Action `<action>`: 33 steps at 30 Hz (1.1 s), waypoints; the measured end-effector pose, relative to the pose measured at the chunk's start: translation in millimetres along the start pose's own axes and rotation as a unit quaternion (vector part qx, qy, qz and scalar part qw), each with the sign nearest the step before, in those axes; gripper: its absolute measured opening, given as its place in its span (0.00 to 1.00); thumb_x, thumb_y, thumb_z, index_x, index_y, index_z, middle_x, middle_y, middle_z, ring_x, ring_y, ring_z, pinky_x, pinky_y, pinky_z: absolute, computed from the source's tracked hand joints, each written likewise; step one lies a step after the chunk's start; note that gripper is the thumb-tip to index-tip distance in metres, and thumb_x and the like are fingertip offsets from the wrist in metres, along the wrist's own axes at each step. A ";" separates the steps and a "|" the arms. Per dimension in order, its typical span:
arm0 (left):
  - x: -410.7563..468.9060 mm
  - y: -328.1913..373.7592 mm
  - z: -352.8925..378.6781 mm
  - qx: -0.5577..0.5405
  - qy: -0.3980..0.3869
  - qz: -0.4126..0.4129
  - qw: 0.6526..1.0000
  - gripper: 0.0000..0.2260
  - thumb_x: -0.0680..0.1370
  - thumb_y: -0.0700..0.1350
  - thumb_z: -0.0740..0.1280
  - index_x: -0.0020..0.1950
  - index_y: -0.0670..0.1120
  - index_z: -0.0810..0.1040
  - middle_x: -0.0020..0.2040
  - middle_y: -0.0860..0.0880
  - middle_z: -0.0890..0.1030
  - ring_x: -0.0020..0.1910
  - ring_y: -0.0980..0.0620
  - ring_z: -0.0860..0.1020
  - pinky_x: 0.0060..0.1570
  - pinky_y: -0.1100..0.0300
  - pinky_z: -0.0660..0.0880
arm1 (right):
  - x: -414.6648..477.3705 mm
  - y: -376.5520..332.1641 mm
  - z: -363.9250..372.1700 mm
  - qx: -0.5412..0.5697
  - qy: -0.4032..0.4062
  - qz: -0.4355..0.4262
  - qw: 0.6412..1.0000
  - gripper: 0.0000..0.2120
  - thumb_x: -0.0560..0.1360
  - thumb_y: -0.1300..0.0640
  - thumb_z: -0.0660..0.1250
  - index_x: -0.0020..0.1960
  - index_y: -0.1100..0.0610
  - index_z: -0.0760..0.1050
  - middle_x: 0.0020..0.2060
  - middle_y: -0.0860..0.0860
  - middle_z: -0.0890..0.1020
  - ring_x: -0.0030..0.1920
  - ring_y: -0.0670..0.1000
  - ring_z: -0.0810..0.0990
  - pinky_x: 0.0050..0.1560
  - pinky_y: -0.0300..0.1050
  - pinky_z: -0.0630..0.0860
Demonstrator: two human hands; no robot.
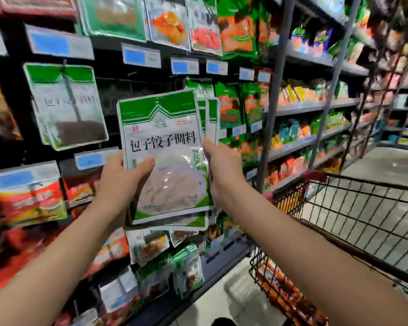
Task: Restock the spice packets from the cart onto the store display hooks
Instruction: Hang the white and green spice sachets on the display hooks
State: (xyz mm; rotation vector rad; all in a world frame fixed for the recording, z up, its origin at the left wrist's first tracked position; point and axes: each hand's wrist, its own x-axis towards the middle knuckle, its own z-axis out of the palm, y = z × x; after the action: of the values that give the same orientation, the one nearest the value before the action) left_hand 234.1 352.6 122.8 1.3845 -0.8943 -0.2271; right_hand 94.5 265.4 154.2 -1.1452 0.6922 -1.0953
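A stack of green-and-white spice packets (167,142) with pale powder inside is held upright in front of the display wall. My left hand (123,182) grips the stack's lower left edge, thumb across the front. My right hand (222,170) pinches its right edge, thumb on the front packet. More packets fan out behind the front one. A matching packet (66,107) with dark contents hangs on a display hook (65,67) to the left. The wire cart (353,220) stands at my right.
Hanging packets and blue price tags (141,56) cover the dark display panel. Shelves (316,107) of snacks run off to the right along a grey floor aisle (386,165). Red packets (283,292) lie low in the cart.
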 end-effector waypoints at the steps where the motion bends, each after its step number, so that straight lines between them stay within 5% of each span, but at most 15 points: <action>1: 2.5 -4.1 -10.0 -0.005 0.008 -0.009 1.000 0.22 0.62 0.58 0.73 0.54 0.53 0.78 0.51 0.48 0.83 0.51 0.45 0.81 0.56 0.42 0.76 | -0.7 3.8 9.0 0.013 0.001 0.005 1.000 0.12 0.79 0.60 0.63 0.40 0.67 0.72 0.39 0.61 0.76 0.40 0.55 0.75 0.49 0.50 0.73; 2: 3.2 -5.0 -18.0 -0.008 0.013 -0.011 1.000 0.21 0.62 0.58 0.72 0.53 0.55 0.78 0.52 0.49 0.83 0.52 0.45 0.81 0.57 0.41 0.76 | 0.7 8.7 17.7 0.023 0.004 0.017 1.000 0.15 0.79 0.59 0.64 0.53 0.73 0.73 0.52 0.68 0.78 0.60 0.61 0.74 0.61 0.59 0.72; 3: 3.2 -6.5 -26.5 -0.007 0.019 -0.013 1.000 0.21 0.63 0.57 0.72 0.54 0.56 0.77 0.52 0.50 0.83 0.52 0.46 0.81 0.58 0.41 0.75 | -2.2 9.7 26.2 0.023 -0.004 0.026 0.999 0.19 0.78 0.59 0.65 0.60 0.75 0.69 0.60 0.69 0.73 0.63 0.64 0.72 0.66 0.62 0.67; 4: 2.8 -6.6 -33.4 -0.005 0.028 -0.013 1.000 0.21 0.64 0.56 0.73 0.55 0.56 0.76 0.53 0.50 0.83 0.53 0.46 0.81 0.58 0.42 0.75 | 0.1 15.3 34.3 0.025 -0.004 0.021 0.999 0.22 0.78 0.59 0.66 0.62 0.71 0.61 0.60 0.68 0.74 0.61 0.65 0.74 0.66 0.61 0.68; 5: 2.9 -7.5 -40.8 -0.005 0.035 -0.014 0.999 0.21 0.66 0.55 0.73 0.57 0.54 0.75 0.54 0.50 0.82 0.54 0.46 0.80 0.59 0.43 0.75 | 5.2 22.4 41.3 0.017 -0.020 0.019 0.999 0.16 0.77 0.59 0.68 0.54 0.73 0.74 0.52 0.68 0.79 0.55 0.65 0.77 0.63 0.58 0.71; 6: 5.0 -11.9 -53.6 -0.003 0.048 -0.020 0.999 0.22 0.67 0.54 0.73 0.59 0.53 0.74 0.55 0.50 0.81 0.55 0.46 0.80 0.59 0.43 0.75 | 3.8 26.1 54.1 0.022 -0.033 0.022 0.999 0.17 0.76 0.58 0.69 0.41 0.59 0.60 0.44 0.64 0.80 0.48 0.62 0.78 0.57 0.53 0.73; 7: 5.0 -13.2 -59.3 -0.008 0.054 -0.022 0.998 0.24 0.66 0.55 0.73 0.60 0.51 0.73 0.56 0.49 0.81 0.55 0.45 0.80 0.59 0.43 0.75 | 6.4 28.6 57.6 0.015 -0.042 0.038 0.998 0.25 0.75 0.57 0.70 0.61 0.73 0.64 0.44 0.61 0.80 0.49 0.59 0.78 0.61 0.57 0.73; 8: 6.6 -17.9 -69.0 -0.018 0.064 -0.027 0.997 0.29 0.63 0.58 0.74 0.62 0.50 0.74 0.57 0.48 0.81 0.56 0.45 0.80 0.59 0.42 0.75 | 9.0 31.2 66.8 0.022 -0.058 0.041 0.997 0.18 0.74 0.56 0.71 0.54 0.70 0.74 0.49 0.63 0.80 0.52 0.59 0.78 0.63 0.59 0.73; 11: 14.1 -30.8 -99.9 -0.051 0.083 -0.045 0.994 0.36 0.59 0.60 0.77 0.65 0.49 0.75 0.60 0.46 0.81 0.57 0.43 0.80 0.60 0.40 0.74 | 11.4 32.4 92.1 -0.002 -0.125 0.064 0.990 0.29 0.76 0.49 0.69 0.71 0.62 0.67 0.64 0.54 0.76 0.60 0.54 0.77 0.62 0.50 0.73; 15: 18.5 -23.0 -118.0 -0.055 0.090 -0.058 0.993 0.16 0.76 0.41 0.69 0.64 0.44 0.74 0.57 0.44 0.82 0.54 0.43 0.81 0.56 0.45 0.77 | 20.8 24.9 112.9 -0.093 -0.204 0.041 0.974 0.17 0.80 0.44 0.59 0.62 0.53 0.74 0.44 0.41 0.77 0.45 0.44 0.75 0.45 0.40 0.70; 18: 27.5 -28.2 -130.5 -0.076 0.110 -0.063 0.989 0.15 0.78 0.35 0.64 0.65 0.40 0.73 0.56 0.42 0.81 0.48 0.46 0.81 0.44 0.55 0.79 | 35.2 17.7 130.4 -0.148 -0.189 -0.001 0.971 0.16 0.81 0.47 0.57 0.53 0.58 0.78 0.43 0.53 0.79 0.46 0.54 0.76 0.51 0.46 0.68; 20: 31.9 -27.3 -138.2 -0.086 0.131 -0.061 0.986 0.14 0.78 0.34 0.64 0.63 0.40 0.73 0.54 0.43 0.82 0.47 0.47 0.81 0.44 0.54 0.78 | 44.0 14.4 141.2 -0.163 -0.175 -0.057 0.969 0.15 0.81 0.54 0.57 0.43 0.63 0.73 0.41 0.62 0.78 0.43 0.53 0.79 0.42 0.38 0.70; 23: 39.0 -30.5 -156.5 -0.057 0.163 -0.045 0.984 0.10 0.78 0.35 0.66 0.58 0.44 0.77 0.52 0.46 0.82 0.48 0.47 0.81 0.47 0.52 0.77 | 59.4 12.8 156.2 -0.140 -0.145 -0.086 0.976 0.16 0.80 0.59 0.58 0.34 0.58 0.62 0.30 0.53 0.65 0.28 0.49 0.63 0.24 0.39 0.58; 28: 45.3 -38.1 -183.8 -0.017 0.177 -0.052 0.983 0.12 0.76 0.37 0.68 0.59 0.45 0.77 0.53 0.45 0.83 0.52 0.42 0.82 0.55 0.43 0.77 | 100.3 16.4 191.2 -0.094 -0.104 -0.112 0.984 0.17 0.79 0.58 0.59 0.51 0.76 0.70 0.37 0.58 0.67 0.39 0.51 0.64 0.39 0.44 0.58; 33: 50.4 -42.8 -191.1 0.000 0.175 -0.061 0.983 0.11 0.76 0.36 0.68 0.58 0.45 0.78 0.52 0.46 0.84 0.51 0.43 0.82 0.55 0.44 0.77 | 131.9 27.6 225.7 -0.077 -0.099 -0.137 0.983 0.20 0.77 0.57 0.61 0.54 0.76 0.68 0.44 0.75 0.71 0.40 0.50 0.67 0.41 0.46 0.60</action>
State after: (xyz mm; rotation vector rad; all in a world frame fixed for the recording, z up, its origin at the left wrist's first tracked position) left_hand 408.6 454.5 118.5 1.4248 -0.5181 -0.0711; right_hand 348.3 224.6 209.2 -1.4939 0.4786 -1.1506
